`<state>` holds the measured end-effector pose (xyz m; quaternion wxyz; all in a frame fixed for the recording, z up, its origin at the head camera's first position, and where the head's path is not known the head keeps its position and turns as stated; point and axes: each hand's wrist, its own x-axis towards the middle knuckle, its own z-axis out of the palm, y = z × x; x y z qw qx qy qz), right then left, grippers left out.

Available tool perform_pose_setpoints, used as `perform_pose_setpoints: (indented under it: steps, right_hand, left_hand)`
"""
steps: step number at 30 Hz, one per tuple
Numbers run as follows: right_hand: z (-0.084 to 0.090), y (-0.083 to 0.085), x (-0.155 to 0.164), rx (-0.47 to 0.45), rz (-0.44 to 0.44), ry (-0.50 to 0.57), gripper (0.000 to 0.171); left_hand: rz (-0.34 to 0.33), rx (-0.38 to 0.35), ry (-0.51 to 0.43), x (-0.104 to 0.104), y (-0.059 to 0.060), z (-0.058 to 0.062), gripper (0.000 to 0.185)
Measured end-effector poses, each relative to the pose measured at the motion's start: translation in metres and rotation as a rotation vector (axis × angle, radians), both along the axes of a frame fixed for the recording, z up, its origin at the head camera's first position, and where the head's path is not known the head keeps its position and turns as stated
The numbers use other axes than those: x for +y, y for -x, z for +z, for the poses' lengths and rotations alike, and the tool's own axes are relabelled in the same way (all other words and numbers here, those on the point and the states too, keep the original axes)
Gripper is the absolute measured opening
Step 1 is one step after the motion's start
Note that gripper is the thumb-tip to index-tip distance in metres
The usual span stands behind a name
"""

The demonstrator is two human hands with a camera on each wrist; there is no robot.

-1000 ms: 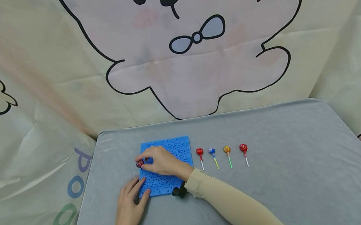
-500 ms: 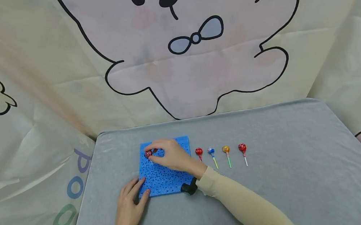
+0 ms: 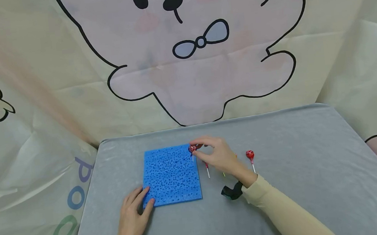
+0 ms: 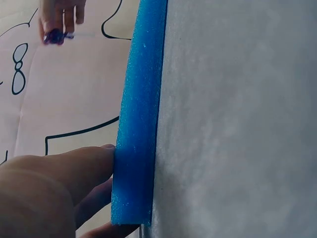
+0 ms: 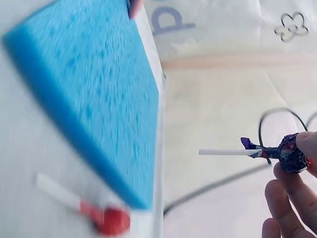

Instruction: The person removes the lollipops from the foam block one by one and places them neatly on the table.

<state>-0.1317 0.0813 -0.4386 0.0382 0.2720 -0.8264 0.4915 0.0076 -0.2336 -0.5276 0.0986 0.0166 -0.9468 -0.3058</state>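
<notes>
My right hand (image 3: 217, 154) pinches a lollipop (image 5: 291, 154) by its dark, purplish wrapped head between thumb and fingers. Its white stick points away from the fingertips in the right wrist view. In the head view, that lollipop is over the far right corner of a flat blue foam block (image 3: 170, 176). My left hand (image 3: 132, 218) rests at the block's near left corner, thumb and fingers spread against its edges. A red lollipop (image 3: 250, 154) lies right of my right hand. Another red lollipop (image 5: 113, 221) lies beside the block, and others are mostly hidden under the right hand.
A grey cloth (image 3: 291, 160) covers the table. Behind it hangs a printed backdrop (image 3: 202, 86) with a cartoon animal. Black wrist straps (image 3: 233, 192) show below both hands.
My right hand has carried the dark-wrapped lollipop from the block's left edge across to its far right corner, covering part of the lollipop row. The left hand stays at the block's corner.
</notes>
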Motion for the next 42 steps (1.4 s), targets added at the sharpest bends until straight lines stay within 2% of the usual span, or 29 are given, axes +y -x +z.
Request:
perform_pose_setpoints:
  steps: [8, 20, 26, 32, 42]
  right_hand:
    - [-0.006, -0.007, 0.067, 0.002, -0.169, 0.005, 0.030]
    - [-0.025, -0.023, 0.146, -0.003, -0.342, -0.029, 0.028]
    - [-0.026, -0.028, 0.167, 0.010, -0.386, -0.023, 0.029]
    - [-0.028, -0.031, 0.178, 0.010, -0.428, -0.075, 0.027]
    - [-0.035, -0.025, 0.189, 0.008, -0.482, -0.160, 0.024]
  left_hand:
    - [0.003, -0.027, 0.004, -0.001, 0.000, -0.001, 0.045]
    - [0.004, -0.010, 0.009, -0.001, -0.001, -0.001, 0.045]
    - [-0.004, 0.006, 0.002, -0.001, 0.000, -0.001, 0.045]
    - [-0.002, 0.009, -0.001, -0.001, -0.001, -0.001, 0.045]
    - [-0.007, 0.032, 0.006, -0.001, -0.001, -0.003, 0.044]
